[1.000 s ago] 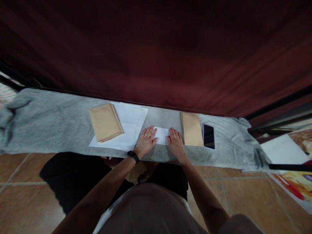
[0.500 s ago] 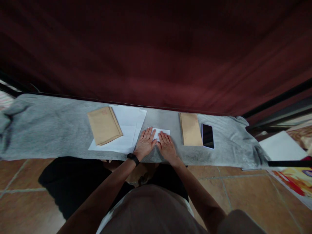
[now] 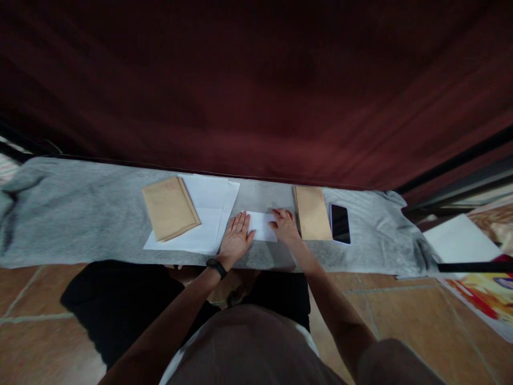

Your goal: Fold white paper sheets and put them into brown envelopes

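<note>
White paper (image 3: 262, 229) lies toward the near edge of grey cloth (image 3: 100, 214), left hand (image 3: 236, 240) flat, unclenched upon it; right hand (image 3: 286, 227) curled, grip unclear.

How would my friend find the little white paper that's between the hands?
Find the long grey cloth below the dark red backdrop. Near its middle, between the left hand and right hand, lies the little white paper. It's much smaller than the white sheets to its left.

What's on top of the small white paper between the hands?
On the small white paper, the left hand covers the left end and the right hand part of the right end; its middle is bare. The paper under each hand cannot be seen.
</note>
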A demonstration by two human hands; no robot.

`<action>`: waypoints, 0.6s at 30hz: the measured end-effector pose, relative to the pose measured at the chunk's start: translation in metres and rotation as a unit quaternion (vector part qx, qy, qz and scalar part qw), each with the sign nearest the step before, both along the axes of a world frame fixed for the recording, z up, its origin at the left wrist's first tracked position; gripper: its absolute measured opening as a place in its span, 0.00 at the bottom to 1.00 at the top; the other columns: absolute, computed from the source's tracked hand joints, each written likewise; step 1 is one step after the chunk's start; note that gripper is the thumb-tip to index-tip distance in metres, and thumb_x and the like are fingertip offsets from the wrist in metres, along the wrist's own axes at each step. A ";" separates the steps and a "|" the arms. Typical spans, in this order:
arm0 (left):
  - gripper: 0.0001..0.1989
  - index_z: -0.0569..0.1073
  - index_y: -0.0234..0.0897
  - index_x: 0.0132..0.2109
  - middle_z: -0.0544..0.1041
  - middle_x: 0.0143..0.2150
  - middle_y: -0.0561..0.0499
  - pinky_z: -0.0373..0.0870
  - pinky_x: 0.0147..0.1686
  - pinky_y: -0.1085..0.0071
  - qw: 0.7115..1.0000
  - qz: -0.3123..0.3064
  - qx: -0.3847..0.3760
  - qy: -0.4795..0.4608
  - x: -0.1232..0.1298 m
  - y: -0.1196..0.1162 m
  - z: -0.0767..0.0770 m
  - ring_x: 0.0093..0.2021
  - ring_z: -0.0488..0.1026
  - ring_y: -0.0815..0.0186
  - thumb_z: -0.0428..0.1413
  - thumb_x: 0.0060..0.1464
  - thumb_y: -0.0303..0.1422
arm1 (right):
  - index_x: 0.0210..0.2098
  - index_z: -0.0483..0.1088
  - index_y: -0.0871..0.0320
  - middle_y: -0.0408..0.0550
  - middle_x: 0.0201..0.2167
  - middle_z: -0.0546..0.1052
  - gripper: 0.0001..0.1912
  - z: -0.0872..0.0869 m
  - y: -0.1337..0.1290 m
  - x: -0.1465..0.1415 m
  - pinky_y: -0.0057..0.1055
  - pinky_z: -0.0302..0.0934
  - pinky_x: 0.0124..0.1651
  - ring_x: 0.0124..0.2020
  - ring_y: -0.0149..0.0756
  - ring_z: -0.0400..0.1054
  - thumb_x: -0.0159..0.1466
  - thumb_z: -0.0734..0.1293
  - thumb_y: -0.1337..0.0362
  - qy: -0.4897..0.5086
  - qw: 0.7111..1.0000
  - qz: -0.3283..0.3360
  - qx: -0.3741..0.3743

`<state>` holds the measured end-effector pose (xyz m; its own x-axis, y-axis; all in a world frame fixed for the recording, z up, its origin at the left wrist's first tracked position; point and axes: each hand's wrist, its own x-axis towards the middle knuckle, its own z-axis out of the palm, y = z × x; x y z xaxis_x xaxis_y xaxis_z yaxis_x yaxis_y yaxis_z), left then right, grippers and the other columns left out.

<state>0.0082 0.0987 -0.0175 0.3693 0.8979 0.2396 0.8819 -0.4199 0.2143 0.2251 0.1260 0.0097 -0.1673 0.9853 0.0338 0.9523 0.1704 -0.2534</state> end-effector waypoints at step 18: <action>0.30 0.45 0.40 0.75 0.46 0.77 0.40 0.48 0.72 0.49 0.942 0.042 0.107 -0.315 -0.011 -0.015 0.050 0.76 0.44 0.55 0.42 0.71 0.38 | 0.48 0.76 0.55 0.51 0.48 0.79 0.13 0.057 -0.017 0.008 0.39 0.64 0.59 0.53 0.41 0.72 0.73 0.59 0.64 0.216 0.961 0.073 0.159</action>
<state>-0.0032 0.0837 0.0323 0.0229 0.8236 0.5667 0.6398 -0.4477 0.6247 0.2329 0.1091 0.0672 -0.2056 0.8806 0.4269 0.7298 0.4286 -0.5326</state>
